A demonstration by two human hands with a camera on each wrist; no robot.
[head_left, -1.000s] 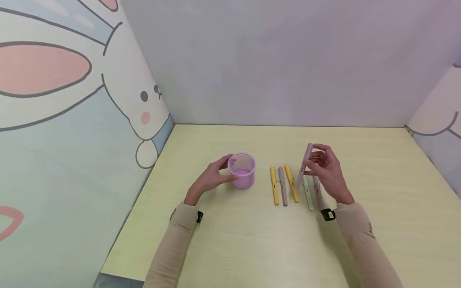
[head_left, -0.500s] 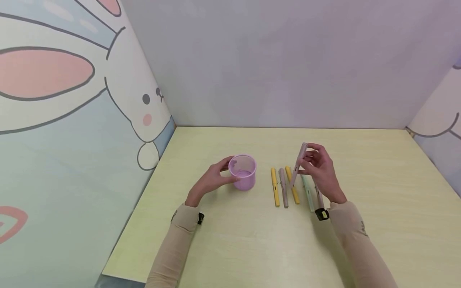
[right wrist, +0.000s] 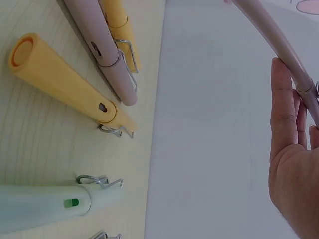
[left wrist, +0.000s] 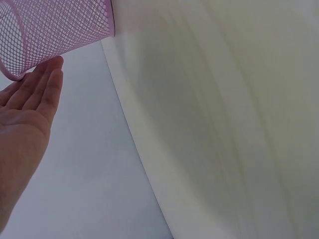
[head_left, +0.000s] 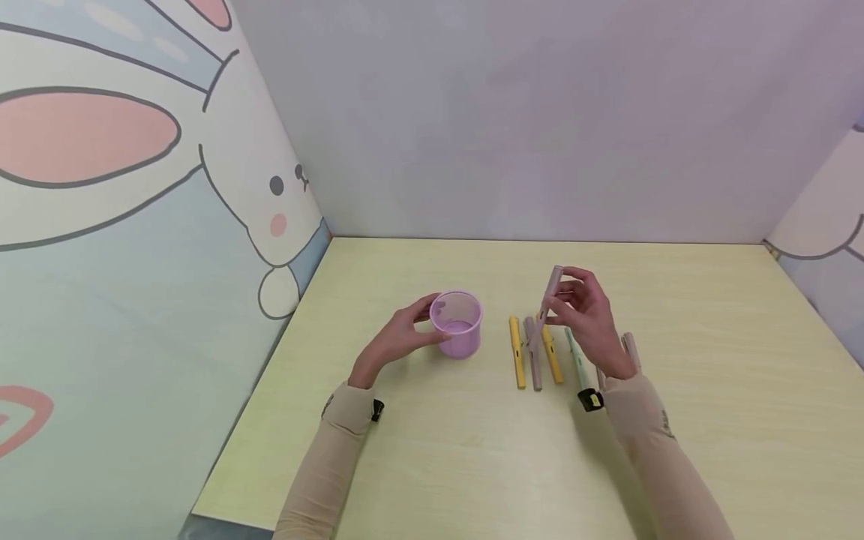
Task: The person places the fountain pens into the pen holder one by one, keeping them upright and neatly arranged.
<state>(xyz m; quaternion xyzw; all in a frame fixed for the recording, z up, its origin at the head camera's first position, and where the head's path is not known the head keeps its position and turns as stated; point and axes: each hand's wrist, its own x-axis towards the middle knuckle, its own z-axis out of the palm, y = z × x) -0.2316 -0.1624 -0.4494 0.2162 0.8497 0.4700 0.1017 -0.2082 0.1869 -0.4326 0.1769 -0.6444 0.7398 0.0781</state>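
Note:
A pink mesh pen cup (head_left: 466, 343) stands upright on the table. My left hand (head_left: 400, 337) holds it, thumb on the near side and fingers behind; the left wrist view shows those fingers touching the mesh wall (left wrist: 70, 27). In my right hand (head_left: 586, 319) a mauve pen (head_left: 551, 285) is pinched, tilted above the row of pens. Below it lie a yellow pen (head_left: 517, 356), a mauve pen (head_left: 536, 373) and another yellow pen (head_left: 553, 361). A pale green pen (right wrist: 45, 204) lies nearer the right wrist. Both mauve pens beyond it are partly hidden by the right hand and wrist.
The pale wooden table (head_left: 439, 465) meets a plain lilac wall (head_left: 526, 120) at the back. A wall with a cartoon rabbit (head_left: 256, 165) rises along the left edge. The pens lie roughly side by side, right of the cup.
My right hand has moved left with the mauve pen, toward the cup. Another mauve pen now shows beyond the right wrist. The left hand keeps its place on the cup.

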